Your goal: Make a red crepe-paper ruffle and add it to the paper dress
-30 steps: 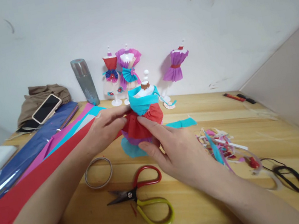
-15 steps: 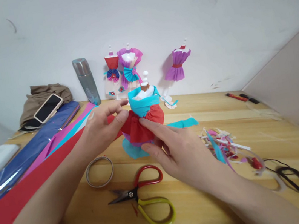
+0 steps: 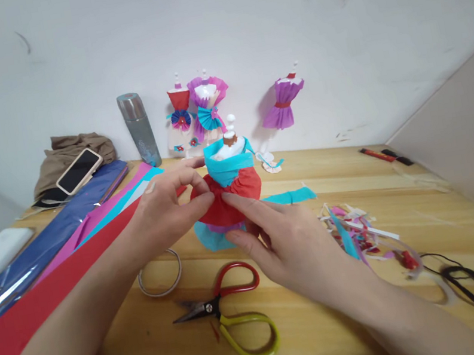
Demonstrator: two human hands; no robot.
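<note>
Red skirt layer (image 3: 245,183) under both hands at the form's waist

Miniature dress form (image 3: 235,146) stands upright on the wooden table (image 3: 326,332), directly in front of the wearer. Turquoise bodice (image 3: 230,169) wraps its chest; the gathered red sits just below, with a turquoise underlayer (image 3: 215,237) showing beneath.

Left hand (image 3: 169,204): thumb and forefinger brought together, pinching the red at the skirt's left side. Right hand (image 3: 295,240): forefinger pressed flat to the front of the red, thumb apart and lower, near the hem. Cannot tell whether that thumb grips anything; the other fingers curl out of sight.

Nearby: scissors (image 3: 208,308) with one red and one yellow-green handle, lying closest to the wearer. Narrow ring (image 3: 179,269) by the left forearm. A long red sheet (image 3: 57,298) runs behind that forearm. Turquoise strip (image 3: 294,195) right of the form; mixed scraps (image 3: 354,227) past the right hand.

Along the wall: steel-capped bottle (image 3: 138,130), two dressed forms side by side, and a purple-dressed form (image 3: 283,104) well apart from them.
</note>
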